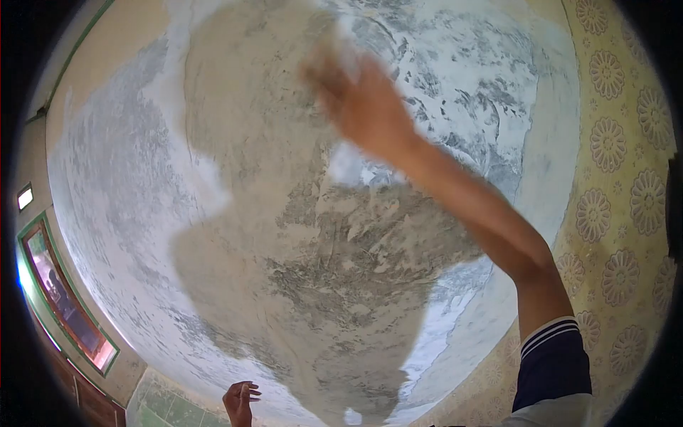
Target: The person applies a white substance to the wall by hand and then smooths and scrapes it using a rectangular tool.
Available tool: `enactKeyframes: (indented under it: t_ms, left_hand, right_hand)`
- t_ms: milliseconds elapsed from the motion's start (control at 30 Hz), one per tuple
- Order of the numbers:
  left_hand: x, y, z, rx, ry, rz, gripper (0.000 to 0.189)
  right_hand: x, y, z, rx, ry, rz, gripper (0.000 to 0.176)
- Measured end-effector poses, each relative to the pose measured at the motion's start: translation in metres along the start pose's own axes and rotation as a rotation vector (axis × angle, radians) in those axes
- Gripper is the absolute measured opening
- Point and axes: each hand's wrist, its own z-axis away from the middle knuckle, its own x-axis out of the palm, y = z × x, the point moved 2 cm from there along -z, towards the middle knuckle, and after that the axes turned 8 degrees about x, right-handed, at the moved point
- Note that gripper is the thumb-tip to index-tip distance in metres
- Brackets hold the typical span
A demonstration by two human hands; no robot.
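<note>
My right hand (366, 107) is raised on a bare forearm in front of the patchy plastered wall (263, 114). Motion smears its fingers, so I cannot make out whether it grips anything or touches the surface. Low in the view, my left hand (240, 402) is held up with loosely bent fingers, small gaps between them, and nothing visible in it. The wall has white and grey smears around the right hand. A large shadow darkens its middle.
Yellow flower-patterned wallpaper (608, 142) covers the right side. At the left are a green-framed window (67, 299), a small opening (25, 197) and a brown wooden door (92, 398). Green tiles (160, 398) show at lower left.
</note>
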Motion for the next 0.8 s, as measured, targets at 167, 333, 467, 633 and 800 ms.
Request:
enactKeyframes:
  t_ms: [167,333,467,633,800]
  left_hand:
    - [0.031,0.027,-0.024,0.117,0.044,0.014,0.040]
    - [0.045,0.026,-0.021,0.132,-0.069,0.029,0.037]
    - [0.026,0.027,-0.007,0.110,0.011,0.031,0.036]
    - [0.024,0.025,-0.007,0.128,0.044,0.020,0.037]
    - [0.041,0.034,-0.012,0.163,-0.023,0.020,0.037]
  right_hand:
    - [0.030,-0.018,-0.007,-0.098,0.144,0.267,0.051]
    - [0.087,-0.097,0.137,-0.422,-0.215,-0.064,0.050]
    - [0.049,-0.053,0.093,-0.369,-0.090,-0.045,0.040]
    - [0.014,0.003,0.035,-0.071,0.282,0.296,0.041]
    - [0.072,-0.069,0.173,-0.355,-0.234,-0.014,0.043]
